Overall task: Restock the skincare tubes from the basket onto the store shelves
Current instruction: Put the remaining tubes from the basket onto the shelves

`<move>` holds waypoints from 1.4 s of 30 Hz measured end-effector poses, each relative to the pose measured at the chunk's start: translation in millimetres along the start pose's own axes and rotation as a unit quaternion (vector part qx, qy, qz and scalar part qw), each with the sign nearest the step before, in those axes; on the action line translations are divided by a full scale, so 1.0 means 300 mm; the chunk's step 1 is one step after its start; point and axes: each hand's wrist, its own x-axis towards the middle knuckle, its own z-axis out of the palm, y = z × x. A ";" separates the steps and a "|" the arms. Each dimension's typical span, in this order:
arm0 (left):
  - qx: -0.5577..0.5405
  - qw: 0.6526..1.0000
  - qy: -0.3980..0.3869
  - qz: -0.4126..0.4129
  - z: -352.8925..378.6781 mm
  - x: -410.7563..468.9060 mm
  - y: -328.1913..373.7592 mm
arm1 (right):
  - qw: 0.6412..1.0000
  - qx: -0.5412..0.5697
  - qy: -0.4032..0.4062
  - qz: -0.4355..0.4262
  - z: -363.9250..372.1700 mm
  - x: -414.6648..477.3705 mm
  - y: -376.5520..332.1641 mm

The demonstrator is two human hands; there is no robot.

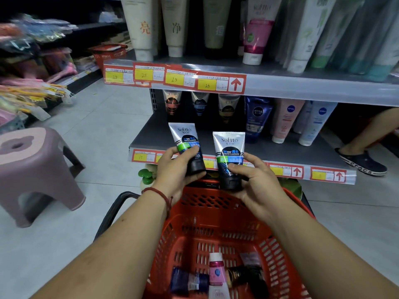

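My left hand [174,169] grips a white and black Softto tube [186,143], cap down, in front of the lower shelf [151,134]. My right hand [257,182] holds a second Softto tube [229,154] the same way, just to the right. Both tubes hover above the far rim of the red basket [289,251]. On the basket's floor lie a dark blue tube [187,281], a pink and white tube [217,275] and a black and gold tube [246,275]. The lower shelf's back row holds several upright tubes [258,117].
The upper shelf [302,83] carries tall tubes and yellow price tags. A mauve plastic stool [32,169] stands on the tiled floor at the left. Another person's leg and dark clog [362,160] are at the right. A second red basket [108,52] sits down the aisle.
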 end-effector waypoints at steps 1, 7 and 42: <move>0.031 0.999 0.001 0.016 -0.009 0.022 0.002 | 1.000 -0.006 0.003 0.000 0.009 0.015 0.001; 0.192 0.976 -0.022 0.096 -0.016 0.225 0.106 | 1.000 0.000 -0.014 0.005 0.048 0.108 -0.002; 0.604 0.773 -0.068 0.179 -0.014 0.684 0.151 | 0.991 -0.122 -0.021 -0.052 0.073 0.474 -0.103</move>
